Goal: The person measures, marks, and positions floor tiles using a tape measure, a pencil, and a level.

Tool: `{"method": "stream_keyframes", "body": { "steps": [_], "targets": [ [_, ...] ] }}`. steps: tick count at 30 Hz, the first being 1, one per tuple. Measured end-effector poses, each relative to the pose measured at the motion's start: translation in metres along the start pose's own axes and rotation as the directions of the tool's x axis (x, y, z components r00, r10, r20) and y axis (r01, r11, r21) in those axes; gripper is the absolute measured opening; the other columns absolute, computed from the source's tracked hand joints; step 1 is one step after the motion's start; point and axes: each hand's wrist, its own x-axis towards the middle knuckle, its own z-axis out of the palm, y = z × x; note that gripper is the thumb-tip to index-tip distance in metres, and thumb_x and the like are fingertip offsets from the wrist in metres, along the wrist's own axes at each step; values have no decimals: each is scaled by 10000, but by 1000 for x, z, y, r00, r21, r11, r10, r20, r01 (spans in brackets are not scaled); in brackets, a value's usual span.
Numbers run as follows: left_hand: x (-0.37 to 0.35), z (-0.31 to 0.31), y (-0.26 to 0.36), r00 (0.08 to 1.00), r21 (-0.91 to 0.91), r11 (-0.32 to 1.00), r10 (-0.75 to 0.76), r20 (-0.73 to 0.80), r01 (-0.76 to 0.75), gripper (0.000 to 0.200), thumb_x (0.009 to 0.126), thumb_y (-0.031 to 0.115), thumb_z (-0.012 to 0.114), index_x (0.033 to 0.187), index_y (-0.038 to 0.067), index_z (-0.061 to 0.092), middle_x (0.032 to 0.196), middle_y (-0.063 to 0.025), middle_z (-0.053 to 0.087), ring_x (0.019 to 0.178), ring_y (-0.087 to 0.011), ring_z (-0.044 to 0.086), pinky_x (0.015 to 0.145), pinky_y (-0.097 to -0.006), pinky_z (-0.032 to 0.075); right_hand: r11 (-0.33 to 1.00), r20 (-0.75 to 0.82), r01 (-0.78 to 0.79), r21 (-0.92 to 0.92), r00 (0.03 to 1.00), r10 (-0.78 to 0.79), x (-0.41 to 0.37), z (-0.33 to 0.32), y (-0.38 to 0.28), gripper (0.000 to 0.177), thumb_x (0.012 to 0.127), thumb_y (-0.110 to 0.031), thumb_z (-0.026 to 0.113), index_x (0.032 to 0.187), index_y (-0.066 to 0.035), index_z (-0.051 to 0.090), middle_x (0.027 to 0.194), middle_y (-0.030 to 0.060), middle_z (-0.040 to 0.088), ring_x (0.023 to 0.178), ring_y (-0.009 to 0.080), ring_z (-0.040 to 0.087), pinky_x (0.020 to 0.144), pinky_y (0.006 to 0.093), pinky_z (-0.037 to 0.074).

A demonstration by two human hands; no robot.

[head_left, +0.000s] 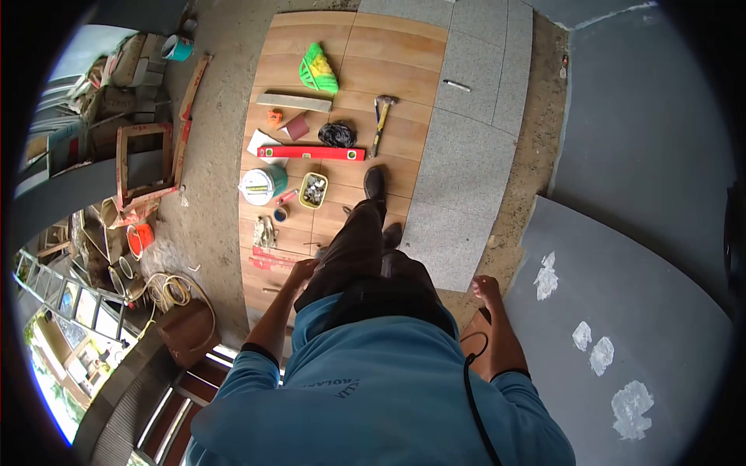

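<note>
My left hand (305, 272) hangs beside my left thigh, its fingers partly hidden and hard to read. On the other side, my right hand (487, 289) hangs free with its fingers curled in, above the edge of the grey tiles (458, 171); I see nothing in it. Ahead on wood-look tiles (388, 58) lie a red spirit level (311, 153), a hammer (381, 126), a black plastic bag (336, 135) and a green and yellow cloth (318, 70). Closer to my left hand are a yellow tub of small parts (313, 191), a white-lidded bucket (260, 186) and gloves (264, 232).
A grey wall (637, 116) and a grey panel with white patches (590, 287) stand at the right. On the left are a wooden frame (144, 163), an orange bucket (140, 239), a coiled hose (169, 292) and a ladder (70, 299). A marker (457, 85) lies on the grey tiles.
</note>
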Motion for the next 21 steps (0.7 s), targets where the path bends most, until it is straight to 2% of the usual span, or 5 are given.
{"method": "stream_keyframes", "body": {
  "steps": [2, 5, 9, 15, 21],
  "targets": [
    [10, -22, 7, 977, -151, 965, -215, -2, 213, 308, 924, 297, 581, 1103, 63, 669, 917, -82, 692, 783, -188, 656, 698, -319, 524, 1000, 9, -16, 8, 1000, 16, 11, -6, -17, 201, 899, -168, 625, 918, 30, 654, 667, 9, 529, 505, 79, 439, 444, 233, 353],
    [32, -68, 60, 791, -534, 640, -604, 95, 553, 452, 912, 395, 597, 1178, 31, 632, 1026, -95, 683, 879, -222, 650, 757, -369, 536, 998, 14, -31, 54, 999, 30, 1, -6, -64, 210, 898, -179, 628, 947, 23, 658, 700, 32, 579, 545, 99, 512, 481, 248, 424],
    [93, -119, 64, 821, -477, 706, -568, 61, 524, 516, 904, 427, 597, 1233, 30, 596, 1086, -133, 662, 974, -272, 637, 801, -458, 545, 997, 2, -44, 65, 999, 44, -5, 2, -119, 246, 895, -234, 637, 1004, -17, 680, 809, 87, 674, 689, 187, 650, 639, 326, 558],
    [187, -205, 146, 885, -419, 805, -466, -8, 420, 447, 902, 422, 628, 1139, 43, 622, 996, -64, 668, 828, -174, 635, 728, -350, 529, 984, -4, -154, 86, 988, 155, 21, 16, -143, 240, 877, -238, 652, 991, -28, 678, 825, 94, 674, 677, 191, 643, 621, 336, 564],
    [287, -257, 231, 881, -298, 834, -471, 54, 464, 567, 918, 489, 592, 1294, 66, 552, 1192, -126, 628, 1104, -275, 597, 908, -471, 493, 918, 62, -210, 337, 978, 201, 67, 24, -182, 150, 867, -230, 654, 856, -81, 651, 653, 17, 569, 504, 126, 521, 453, 296, 443]
  ]
}}
